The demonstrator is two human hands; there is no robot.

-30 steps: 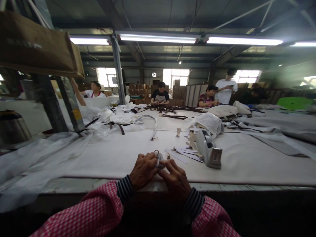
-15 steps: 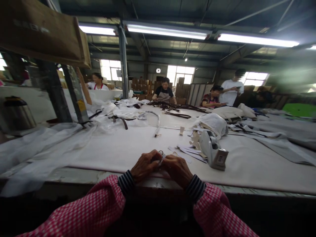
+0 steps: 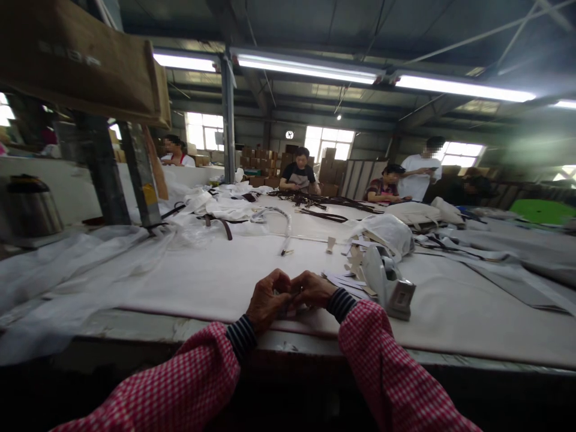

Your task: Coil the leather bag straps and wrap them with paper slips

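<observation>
My left hand and my right hand meet close to the front edge of the white-covered table. Fingers of both are curled in a pinch around something small that they mostly hide; a pale bit shows between them, too little to name. Right of my hands lie white paper strips and beige card pieces. A grey tape dispenser stands just beyond my right sleeve. Farther forward, a strap end wrapped in clear plastic rests on the table.
Crumpled plastic sheeting covers the left side. A metal flask stands far left, under a hanging brown bag. Dark straps are heaped at the back, before a seated co-worker. Grey sheet material lies right.
My hands have turned and drawn together, the right one moving left and its wrist lifting. A small ring-like piece that showed above the fingers is now hidden. The view has shifted slightly.
</observation>
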